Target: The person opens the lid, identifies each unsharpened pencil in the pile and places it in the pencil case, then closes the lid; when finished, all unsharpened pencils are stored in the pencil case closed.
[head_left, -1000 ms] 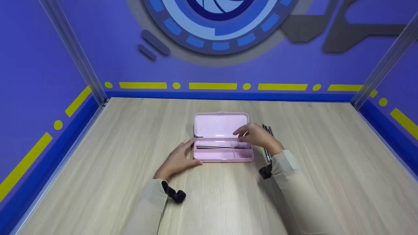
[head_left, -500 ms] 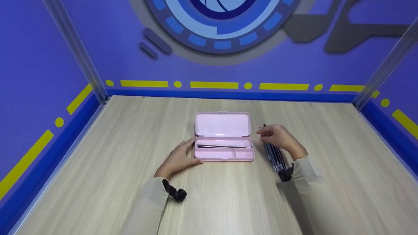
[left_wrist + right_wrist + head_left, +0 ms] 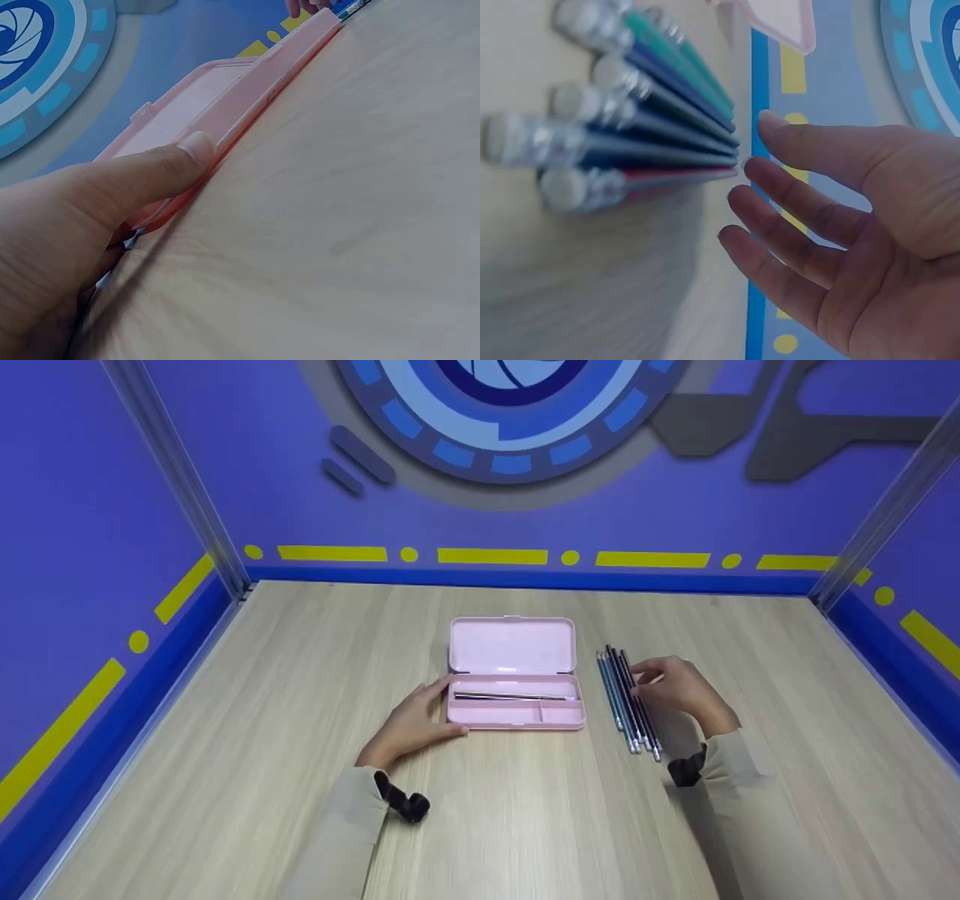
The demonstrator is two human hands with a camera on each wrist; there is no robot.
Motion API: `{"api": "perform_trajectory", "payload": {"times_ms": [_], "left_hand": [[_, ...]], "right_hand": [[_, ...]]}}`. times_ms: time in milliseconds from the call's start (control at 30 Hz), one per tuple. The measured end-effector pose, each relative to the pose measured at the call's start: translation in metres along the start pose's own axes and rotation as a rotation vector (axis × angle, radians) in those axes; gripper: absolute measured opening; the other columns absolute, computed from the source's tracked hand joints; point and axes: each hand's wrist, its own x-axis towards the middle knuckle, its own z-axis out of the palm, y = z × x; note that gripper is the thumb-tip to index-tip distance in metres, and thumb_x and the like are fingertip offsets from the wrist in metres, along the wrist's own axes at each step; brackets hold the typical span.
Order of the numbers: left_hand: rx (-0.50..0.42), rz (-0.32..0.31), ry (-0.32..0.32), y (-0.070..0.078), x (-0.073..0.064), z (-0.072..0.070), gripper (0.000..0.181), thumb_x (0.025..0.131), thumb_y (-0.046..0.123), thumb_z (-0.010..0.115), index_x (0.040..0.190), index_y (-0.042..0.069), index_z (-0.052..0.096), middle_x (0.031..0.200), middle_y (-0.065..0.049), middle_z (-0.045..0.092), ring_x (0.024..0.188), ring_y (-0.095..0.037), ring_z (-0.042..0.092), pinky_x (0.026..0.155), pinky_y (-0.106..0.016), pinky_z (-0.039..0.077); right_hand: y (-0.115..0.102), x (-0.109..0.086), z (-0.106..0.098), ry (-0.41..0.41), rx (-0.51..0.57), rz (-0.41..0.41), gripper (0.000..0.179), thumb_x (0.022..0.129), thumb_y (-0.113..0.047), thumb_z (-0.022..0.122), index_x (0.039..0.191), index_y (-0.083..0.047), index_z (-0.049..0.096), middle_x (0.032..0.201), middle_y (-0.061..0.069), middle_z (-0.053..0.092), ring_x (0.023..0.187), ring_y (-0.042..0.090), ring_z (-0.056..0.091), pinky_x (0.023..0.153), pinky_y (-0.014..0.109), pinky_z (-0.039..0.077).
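A pink pencil case [image 3: 516, 727] lies on the table with its lid [image 3: 513, 645] raised. Dark slender pencils [image 3: 510, 697] rest in its long rear compartment; their exact number is hard to tell. My left hand [image 3: 409, 729] grips the case's left end, the thumb [image 3: 196, 148] on the front wall and the other fingers toward the back. To the right of the case lies a row of eraser-tipped pencils [image 3: 622, 705], teal and dark ones. My right hand [image 3: 679, 688] is at the right side of this row, its fingers [image 3: 780, 232] loosely bent and apart, holding nothing.
The pale wooden table [image 3: 225, 697] is bounded by blue printed walls [image 3: 480, 525] at the back and both sides. Front compartments of the case, split by a small divider [image 3: 541, 711], show bare pink floors.
My right hand has moved from above the case to the right, past the row of pencils, so more of them show. The left hand has stayed on the case.
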Motion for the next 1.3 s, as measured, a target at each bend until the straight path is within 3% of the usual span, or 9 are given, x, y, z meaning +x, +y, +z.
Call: {"api": "perform_trajectory", "payload": {"times_ms": [200, 433, 800, 1000, 1300], "left_hand": [[0.002, -0.003, 0.002, -0.001, 0.000, 0.001, 0.092, 0.072, 0.046, 0.081, 0.150, 0.021, 0.036, 0.154, -0.008, 0.037, 0.142, -0.042, 0.027, 0.115, -0.056, 0.026], [-0.002, 0.006, 0.004, -0.003, -0.002, 0.002, 0.092, 0.073, 0.046, 0.081, 0.149, 0.021, 0.037, 0.153, -0.008, 0.038, 0.142, -0.038, 0.030, 0.115, -0.054, 0.027], [-0.001, -0.010, 0.001, -0.003, -0.004, 0.001, 0.092, 0.072, 0.046, 0.081, 0.149, 0.021, 0.037, 0.153, -0.009, 0.038, 0.141, -0.038, 0.032, 0.114, -0.054, 0.029], [0.002, -0.017, 0.003, -0.002, -0.002, -0.002, 0.092, 0.073, 0.046, 0.080, 0.150, 0.021, 0.036, 0.154, -0.008, 0.036, 0.143, -0.043, 0.024, 0.115, -0.057, 0.025], [0.006, -0.019, -0.010, 0.000, -0.001, 0.000, 0.092, 0.073, 0.046, 0.080, 0.150, 0.022, 0.035, 0.155, -0.007, 0.035, 0.143, -0.043, 0.022, 0.115, -0.057, 0.023]], "right_hand": [[0.008, -0.001, 0.001, -0.058, 0.001, 0.087, 0.045, 0.089, -0.009, 0.064, 0.130, 0.007, 0.054, 0.111, 0.028, 0.064, 0.091, 0.027, 0.065, 0.077, 0.040, 0.055], [0.014, -0.001, 0.002, -0.098, -0.003, 0.097, 0.046, 0.088, -0.009, 0.066, 0.128, 0.011, 0.054, 0.109, 0.030, 0.064, 0.085, 0.024, 0.066, 0.074, 0.036, 0.056], [0.015, 0.000, 0.005, -0.073, -0.008, 0.140, 0.043, 0.085, -0.013, 0.068, 0.119, 0.013, 0.060, 0.102, 0.026, 0.067, 0.078, 0.018, 0.063, 0.065, 0.028, 0.052], [0.012, 0.002, 0.003, -0.071, 0.044, 0.163, 0.044, 0.087, -0.012, 0.066, 0.122, 0.013, 0.057, 0.091, 0.017, 0.067, 0.065, 0.013, 0.060, 0.059, 0.028, 0.052], [0.013, 0.000, 0.003, -0.030, 0.039, 0.155, 0.042, 0.084, -0.008, 0.067, 0.118, 0.015, 0.058, 0.084, 0.015, 0.067, 0.063, 0.012, 0.060, 0.056, 0.024, 0.050]]}}
